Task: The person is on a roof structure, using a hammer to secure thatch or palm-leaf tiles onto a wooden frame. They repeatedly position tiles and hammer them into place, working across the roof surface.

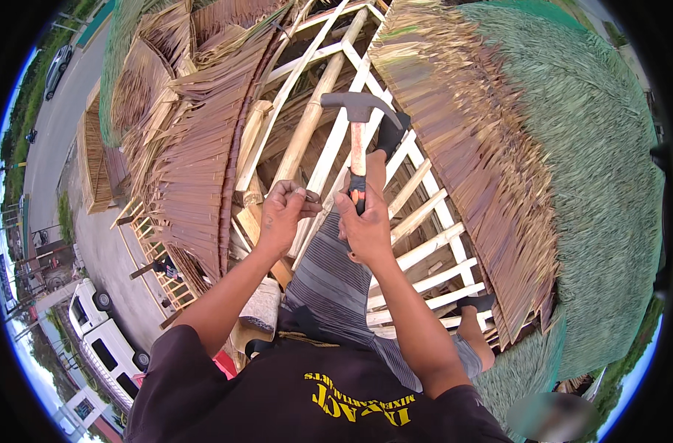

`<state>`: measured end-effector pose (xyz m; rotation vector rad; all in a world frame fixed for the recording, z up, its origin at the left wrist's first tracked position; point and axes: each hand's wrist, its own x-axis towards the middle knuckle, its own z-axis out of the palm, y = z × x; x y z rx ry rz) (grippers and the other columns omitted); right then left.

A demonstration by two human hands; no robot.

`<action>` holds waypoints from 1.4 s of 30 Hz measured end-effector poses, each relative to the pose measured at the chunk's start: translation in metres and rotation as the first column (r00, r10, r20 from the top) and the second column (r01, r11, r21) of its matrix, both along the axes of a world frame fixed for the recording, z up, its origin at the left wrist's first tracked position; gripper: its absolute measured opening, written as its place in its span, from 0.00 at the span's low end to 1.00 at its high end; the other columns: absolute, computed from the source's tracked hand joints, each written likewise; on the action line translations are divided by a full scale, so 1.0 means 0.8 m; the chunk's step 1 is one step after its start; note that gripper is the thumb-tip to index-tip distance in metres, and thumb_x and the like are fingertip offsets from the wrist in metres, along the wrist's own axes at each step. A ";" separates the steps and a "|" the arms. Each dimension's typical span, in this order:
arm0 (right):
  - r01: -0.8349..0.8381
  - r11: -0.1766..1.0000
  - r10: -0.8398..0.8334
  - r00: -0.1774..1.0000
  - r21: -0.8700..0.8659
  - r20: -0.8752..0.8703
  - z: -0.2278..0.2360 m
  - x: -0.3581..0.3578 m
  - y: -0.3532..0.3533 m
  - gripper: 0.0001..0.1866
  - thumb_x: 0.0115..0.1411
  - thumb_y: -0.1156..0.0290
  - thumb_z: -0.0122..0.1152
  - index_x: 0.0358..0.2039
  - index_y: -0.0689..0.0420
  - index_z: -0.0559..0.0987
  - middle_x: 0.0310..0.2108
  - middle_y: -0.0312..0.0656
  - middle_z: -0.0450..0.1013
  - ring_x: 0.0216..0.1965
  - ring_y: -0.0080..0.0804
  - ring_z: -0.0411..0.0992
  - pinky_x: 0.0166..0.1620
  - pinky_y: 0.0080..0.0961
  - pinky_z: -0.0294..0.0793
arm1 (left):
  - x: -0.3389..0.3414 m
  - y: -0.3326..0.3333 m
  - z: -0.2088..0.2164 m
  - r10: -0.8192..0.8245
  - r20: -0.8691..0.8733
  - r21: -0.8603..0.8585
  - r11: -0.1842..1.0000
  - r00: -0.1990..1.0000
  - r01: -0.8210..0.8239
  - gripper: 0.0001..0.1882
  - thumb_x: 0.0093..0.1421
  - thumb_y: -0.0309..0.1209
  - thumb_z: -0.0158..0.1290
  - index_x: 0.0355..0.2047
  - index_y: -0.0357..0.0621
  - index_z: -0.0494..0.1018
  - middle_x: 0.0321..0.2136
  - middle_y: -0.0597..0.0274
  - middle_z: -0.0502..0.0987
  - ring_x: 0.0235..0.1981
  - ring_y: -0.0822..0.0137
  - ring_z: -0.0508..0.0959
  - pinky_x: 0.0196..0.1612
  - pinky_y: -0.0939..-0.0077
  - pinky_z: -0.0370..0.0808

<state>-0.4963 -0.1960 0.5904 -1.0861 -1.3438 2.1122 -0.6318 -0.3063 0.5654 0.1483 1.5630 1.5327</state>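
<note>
My right hand [367,225] is wrapped round the dark-taped grip of a claw hammer [358,140], held upright with its grey metal head at the top. Close by, my left hand [281,214] is closed in a pinch. Something small and dark shows at its fingertips, too small to name for sure. Both hands are above a frame of pale wooden strips [425,257] and a round pole [307,122]. The hammer head hides part of the strips behind it.
Brown palm thatch [192,170] lies to the left, and more thatch [469,148] with green thatch [573,133] to the right. My legs straddle the open frame, with gaps between strips. Far below on the left are a road, a white vehicle [104,343] and a person [166,267].
</note>
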 end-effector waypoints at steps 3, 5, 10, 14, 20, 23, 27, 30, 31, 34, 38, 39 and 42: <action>0.030 0.999 -0.028 0.986 -0.012 0.166 -0.053 -0.003 0.090 0.16 0.70 0.58 0.60 0.38 0.59 0.71 0.17 0.32 0.65 0.15 0.19 0.65 0.19 0.21 0.68 | -0.056 0.101 -0.100 -0.051 -0.217 -0.093 0.995 0.975 0.031 0.10 0.70 0.28 0.52 0.48 0.35 0.70 0.38 0.57 0.80 0.36 0.71 0.81 0.42 0.78 0.79; 0.072 0.997 -0.059 0.960 -0.037 0.273 -0.099 -0.008 0.152 0.16 0.71 0.59 0.60 0.37 0.58 0.71 0.17 0.32 0.65 0.15 0.19 0.65 0.19 0.22 0.68 | -0.096 0.179 -0.173 -0.078 -0.245 -0.114 0.992 0.966 0.051 0.12 0.68 0.25 0.53 0.51 0.35 0.72 0.38 0.60 0.80 0.37 0.72 0.81 0.42 0.81 0.78; 0.134 0.990 -0.105 0.888 -0.034 0.449 -0.240 -0.037 0.296 0.15 0.70 0.62 0.59 0.36 0.61 0.72 0.17 0.36 0.68 0.14 0.23 0.67 0.20 0.26 0.69 | -0.204 0.383 -0.337 -0.421 -0.574 -0.334 0.903 0.702 0.269 0.14 0.66 0.26 0.51 0.49 0.31 0.77 0.37 0.55 0.83 0.39 0.68 0.84 0.45 0.74 0.79; 0.025 0.999 -0.035 0.854 0.025 0.520 -0.350 -0.076 0.394 0.15 0.68 0.62 0.59 0.35 0.63 0.73 0.20 0.41 0.72 0.17 0.25 0.71 0.23 0.29 0.71 | -0.280 0.540 -0.442 -0.465 -0.787 -0.356 0.879 0.405 0.317 0.13 0.66 0.28 0.51 0.45 0.31 0.77 0.35 0.49 0.85 0.38 0.65 0.86 0.43 0.71 0.80; -0.105 0.980 -0.019 0.795 0.169 0.606 -0.482 -0.131 0.455 0.18 0.66 0.60 0.60 0.36 0.65 0.74 0.25 0.55 0.75 0.29 0.48 0.77 0.36 0.43 0.74 | -0.348 0.660 -0.575 -0.457 -0.888 -0.420 0.846 0.042 0.329 0.14 0.67 0.43 0.55 0.49 0.54 0.79 0.40 0.56 0.84 0.42 0.49 0.83 0.45 0.57 0.78; -0.109 0.970 -0.038 0.816 0.217 0.577 -0.512 -0.146 0.462 0.19 0.65 0.59 0.61 0.35 0.66 0.74 0.27 0.60 0.75 0.31 0.58 0.76 0.39 0.48 0.73 | -0.354 0.661 -0.605 -0.621 -0.783 -0.598 0.767 0.034 0.234 0.15 0.66 0.46 0.54 0.50 0.58 0.79 0.38 0.54 0.84 0.42 0.49 0.82 0.45 0.57 0.78; -0.240 0.911 -0.030 0.774 0.336 0.632 -0.517 -0.172 0.481 0.19 0.65 0.60 0.60 0.34 0.68 0.73 0.24 0.61 0.74 0.29 0.61 0.76 0.36 0.50 0.73 | -0.344 0.658 -0.602 -0.594 -0.778 -0.539 0.799 0.206 0.267 0.17 0.64 0.43 0.54 0.51 0.53 0.78 0.44 0.48 0.82 0.47 0.48 0.81 0.51 0.54 0.75; -0.211 0.847 -0.112 0.826 0.487 0.553 -0.512 -0.203 0.495 0.19 0.66 0.61 0.60 0.33 0.69 0.72 0.22 0.62 0.74 0.27 0.63 0.75 0.34 0.50 0.73 | -0.333 0.661 -0.592 -0.592 -0.737 -0.561 0.805 0.325 0.194 0.14 0.63 0.42 0.55 0.47 0.57 0.80 0.41 0.53 0.83 0.45 0.49 0.82 0.50 0.56 0.76; -0.224 0.824 -0.125 0.823 0.520 0.554 -0.510 -0.211 0.500 0.19 0.66 0.62 0.59 0.33 0.69 0.72 0.23 0.63 0.74 0.28 0.64 0.76 0.34 0.51 0.73 | -0.330 0.662 -0.590 -0.572 -0.751 -0.538 0.820 0.331 0.197 0.14 0.63 0.42 0.56 0.47 0.58 0.80 0.41 0.54 0.84 0.45 0.50 0.82 0.49 0.56 0.76; -0.187 0.785 -0.182 0.842 0.591 0.507 -0.510 -0.230 0.504 0.18 0.66 0.62 0.59 0.33 0.69 0.72 0.23 0.64 0.75 0.28 0.66 0.76 0.35 0.52 0.74 | -0.329 0.663 -0.592 -0.539 -0.757 -0.500 0.842 0.368 0.204 0.13 0.63 0.42 0.56 0.45 0.56 0.81 0.39 0.54 0.84 0.45 0.51 0.82 0.49 0.56 0.76; -0.169 0.795 -0.200 0.833 0.582 0.516 -0.520 -0.240 0.499 0.18 0.66 0.63 0.58 0.33 0.69 0.72 0.23 0.65 0.75 0.28 0.67 0.76 0.34 0.53 0.74 | -0.334 0.663 -0.605 -0.514 -0.816 -0.469 0.856 0.263 0.217 0.13 0.62 0.41 0.56 0.43 0.52 0.82 0.39 0.52 0.84 0.44 0.49 0.82 0.49 0.54 0.76; -0.171 0.810 -0.189 0.829 0.561 0.526 -0.524 -0.241 0.497 0.18 0.66 0.63 0.58 0.33 0.69 0.72 0.23 0.65 0.75 0.28 0.67 0.76 0.34 0.54 0.74 | -0.335 0.662 -0.608 -0.525 -0.822 -0.479 0.847 0.220 0.230 0.13 0.61 0.41 0.57 0.42 0.51 0.82 0.39 0.51 0.84 0.44 0.48 0.82 0.49 0.53 0.76; -0.170 0.818 -0.196 0.816 0.550 0.544 -0.535 -0.246 0.496 0.17 0.66 0.64 0.58 0.34 0.69 0.72 0.24 0.66 0.75 0.30 0.67 0.77 0.35 0.54 0.75 | -0.340 0.663 -0.618 -0.512 -0.832 -0.460 0.852 0.214 0.251 0.14 0.60 0.41 0.58 0.42 0.49 0.82 0.39 0.51 0.84 0.44 0.47 0.81 0.49 0.52 0.75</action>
